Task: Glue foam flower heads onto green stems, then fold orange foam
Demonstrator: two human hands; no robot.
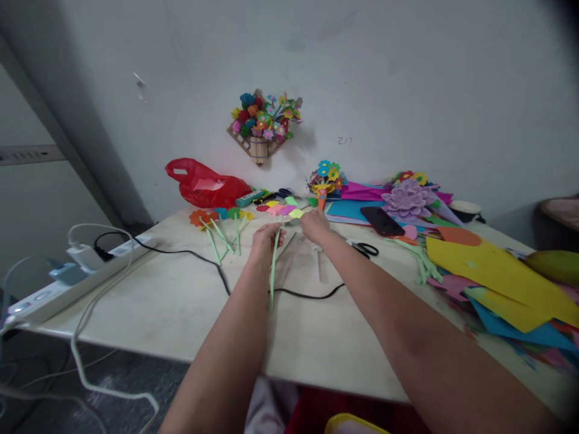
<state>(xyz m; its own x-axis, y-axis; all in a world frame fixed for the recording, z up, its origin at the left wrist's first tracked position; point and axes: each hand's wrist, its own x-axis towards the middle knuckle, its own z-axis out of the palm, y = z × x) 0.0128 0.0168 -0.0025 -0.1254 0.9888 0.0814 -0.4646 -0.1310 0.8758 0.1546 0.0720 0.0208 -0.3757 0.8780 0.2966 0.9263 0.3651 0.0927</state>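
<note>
My left hand (266, 240) is closed on a long, narrow light-green paper strip (273, 271), which hangs down toward the table's near side. Just to its right, my right hand (315, 226) is curled beside the small coloured paper pieces (287, 210). Its fingertips are mostly turned away, and whatever they pinch is too small to make out. On the table below that hand lies a thin whitish stick-like piece (319, 265). Paper flowers with green strip stems (221, 238) lie left of my left hand. Black-handled scissors (365, 249) rest right of my right wrist.
A power strip (85, 271) with plugs sits at the left edge, and a black cable (312, 295) crosses the table. A red plastic bag (203, 184) stands at the back. On the right are a phone (382, 221), green strips (423, 262) and yellow sheets (493, 271).
</note>
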